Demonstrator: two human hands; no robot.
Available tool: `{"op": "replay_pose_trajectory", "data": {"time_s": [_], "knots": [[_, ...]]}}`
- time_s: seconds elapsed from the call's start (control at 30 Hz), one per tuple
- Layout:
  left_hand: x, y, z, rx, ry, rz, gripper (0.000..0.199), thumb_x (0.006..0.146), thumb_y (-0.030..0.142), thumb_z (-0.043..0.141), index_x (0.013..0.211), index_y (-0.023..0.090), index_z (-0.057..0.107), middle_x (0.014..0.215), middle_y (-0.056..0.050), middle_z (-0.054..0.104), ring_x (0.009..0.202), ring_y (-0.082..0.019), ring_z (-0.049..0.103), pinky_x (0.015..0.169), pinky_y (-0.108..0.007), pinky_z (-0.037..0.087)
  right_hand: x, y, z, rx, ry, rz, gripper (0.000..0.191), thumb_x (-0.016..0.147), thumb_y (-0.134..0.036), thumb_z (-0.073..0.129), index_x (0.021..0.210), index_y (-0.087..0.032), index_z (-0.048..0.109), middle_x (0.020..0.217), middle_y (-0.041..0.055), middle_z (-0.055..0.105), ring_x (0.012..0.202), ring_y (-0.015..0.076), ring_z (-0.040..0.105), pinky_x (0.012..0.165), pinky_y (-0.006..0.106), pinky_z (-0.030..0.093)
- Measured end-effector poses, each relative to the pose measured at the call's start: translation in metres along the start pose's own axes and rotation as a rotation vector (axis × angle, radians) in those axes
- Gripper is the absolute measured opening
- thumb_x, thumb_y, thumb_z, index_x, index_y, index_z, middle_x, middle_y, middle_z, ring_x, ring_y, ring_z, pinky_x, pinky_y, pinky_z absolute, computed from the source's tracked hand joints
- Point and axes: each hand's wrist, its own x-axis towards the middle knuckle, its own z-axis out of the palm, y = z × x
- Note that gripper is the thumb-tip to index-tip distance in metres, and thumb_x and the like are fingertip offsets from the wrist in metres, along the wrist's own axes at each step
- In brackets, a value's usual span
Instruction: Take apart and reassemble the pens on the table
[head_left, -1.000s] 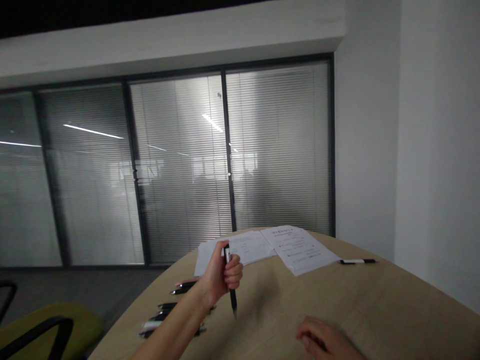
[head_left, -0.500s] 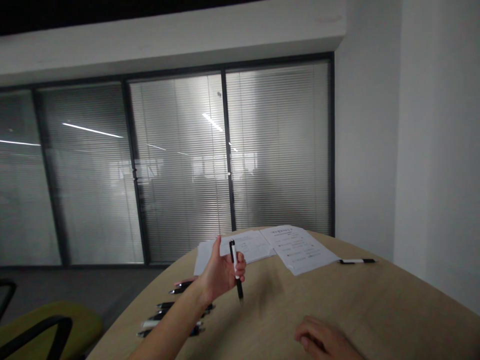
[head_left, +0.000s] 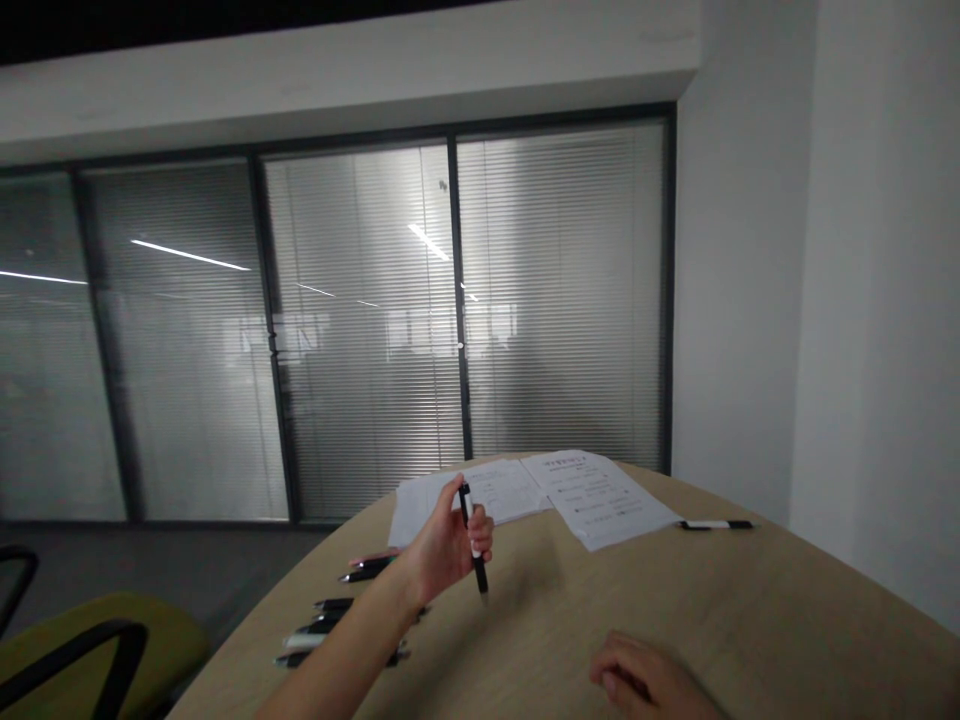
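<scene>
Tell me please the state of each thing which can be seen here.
Held pen: nearly upright, gripped
Left hand: closed around that pen
Right hand: loosely curled
Papers: spread out, overlapping
Lone pen: lying flat
Grouped pens: lying down, partly hidden
Blinds: lowered

The tabletop (head_left: 570,640) looks like smooth, matt wood.

The left hand (head_left: 450,545), at six o'clock, is bare, also its slim forearm (head_left: 356,635); the right hand (head_left: 637,672), at five o'clock, is bare too.
</scene>
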Motion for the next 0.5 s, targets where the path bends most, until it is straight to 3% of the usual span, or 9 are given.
{"op": "replay_pose_trajectory", "data": {"time_s": [0.17,0.33,0.5], "knots": [[0.0001,0.0002,-0.0002,0.000,-0.008,-0.034,0.062,0.081,0.060,0.023,0.038,0.018,0.039,0.040,0.006,0.029,0.037,-0.008,0.028,0.047,-0.021,0.036,0.0002,-0.0035,-0.0031,-0.006,-0.004,0.006,0.023,0.074,-0.015,0.039,0.078,-0.020,0.062,0.078,0.0040,0.064,0.072,0.0150,0.057,0.066,0.022,0.042],[-0.0019,-0.0007,0.0007,-0.024,-0.011,-0.071,0.058,0.080,0.055,0.026,0.036,0.019,0.034,0.038,0.008,0.022,0.035,-0.006,0.018,0.038,-0.018,0.025,-0.0009,-0.0070,-0.0043,-0.004,0.003,-0.014,0.022,0.073,-0.016,0.039,0.075,-0.020,0.061,0.076,0.0034,0.063,0.070,0.0141,0.056,0.066,0.021,0.042],[-0.0013,-0.0032,0.0001,-0.029,-0.012,-0.105,0.056,0.078,0.056,0.028,0.037,0.019,0.032,0.038,0.008,0.019,0.035,-0.006,0.014,0.037,-0.018,0.022,-0.0010,-0.0045,-0.0029,-0.007,0.012,-0.042,0.022,0.075,-0.017,0.038,0.075,-0.019,0.060,0.075,0.0041,0.062,0.069,0.0139,0.055,0.064,0.021,0.042]]}}
